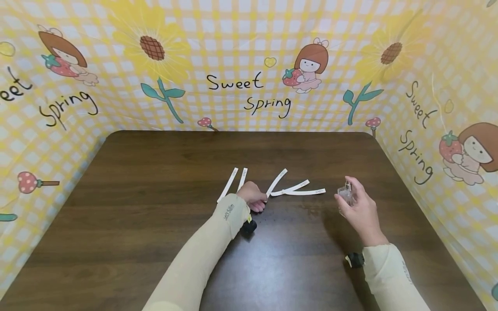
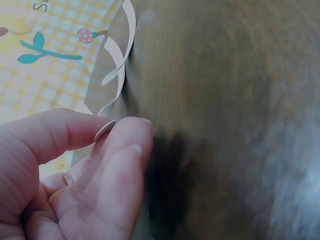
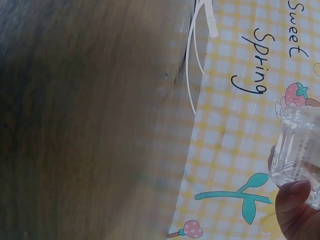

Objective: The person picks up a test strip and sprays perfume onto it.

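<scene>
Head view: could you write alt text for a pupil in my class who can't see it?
A person's left grip pinches the near end of a white strip, with four more strips on a brown table, while their right grip holds a clear bottle. Yellow checked cloth printed "Sweet Spring" rises behind and on both sides.

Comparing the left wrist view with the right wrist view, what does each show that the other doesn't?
Only the left wrist view shows the left hand, its thumb and a fingertip together.

Only the right wrist view shows the right hand holding the clear bottle, plus the complete printed words "Sweet Spring" and a strawberry.

Both show white strips, the brown table and checked cloth with a green stem.
</scene>
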{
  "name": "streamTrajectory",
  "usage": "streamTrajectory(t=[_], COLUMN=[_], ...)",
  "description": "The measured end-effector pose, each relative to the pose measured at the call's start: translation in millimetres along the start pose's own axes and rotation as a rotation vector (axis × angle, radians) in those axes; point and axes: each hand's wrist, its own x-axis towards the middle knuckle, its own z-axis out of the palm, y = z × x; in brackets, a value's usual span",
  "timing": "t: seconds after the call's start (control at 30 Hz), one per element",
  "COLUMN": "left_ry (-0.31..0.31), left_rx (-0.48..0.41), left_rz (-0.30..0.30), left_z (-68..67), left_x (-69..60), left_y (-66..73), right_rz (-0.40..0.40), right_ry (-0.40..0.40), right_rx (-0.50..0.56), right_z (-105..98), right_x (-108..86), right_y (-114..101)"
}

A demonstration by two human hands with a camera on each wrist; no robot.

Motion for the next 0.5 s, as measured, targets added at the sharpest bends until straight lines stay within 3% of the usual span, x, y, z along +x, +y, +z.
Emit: streamTrajectory(t=[0.17, 0.5], left_ry=[0.037, 0.053], left_rx=[-0.013, -0.054], left_rz=[-0.010, 0.002], left_z=[-7.0, -16.5], left_x=[-3.2, -8.7], left_y=[-0.6, -0.8], right_rz=[-0.003, -0.007], right_ry=[0.003, -0.011], right_rx=[0.007, 0.004], right_z=[1.0, 3.7], right_x=[1.2, 1.7], right_y=[-1.9, -5.3])
